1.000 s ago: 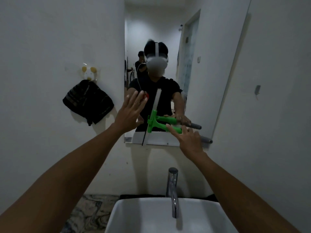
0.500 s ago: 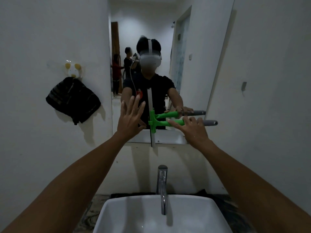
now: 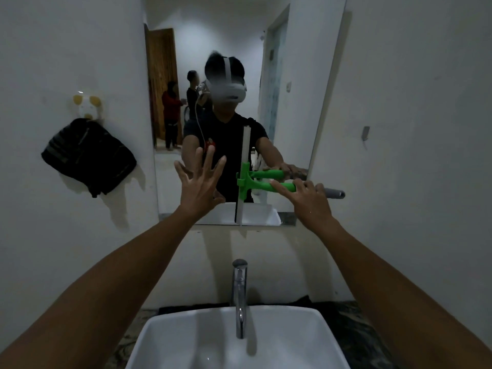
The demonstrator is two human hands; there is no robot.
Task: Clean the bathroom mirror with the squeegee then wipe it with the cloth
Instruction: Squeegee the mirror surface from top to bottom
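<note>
1. Right hand (image 3: pixel 310 201) grips the squeegee (image 3: pixel 255 183) handle, which runs horizontally, its end toward 3 o'clock.
2. The blade stands vertical against the lower mirror (image 3: pixel 306 102).
3. Left hand (image 3: pixel 198 182) is empty, fingers spread.

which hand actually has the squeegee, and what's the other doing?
The right hand grips the green squeegee by its handle, blade upright on the mirror. The left hand holds nothing, fingers spread, open toward the glass.
</note>
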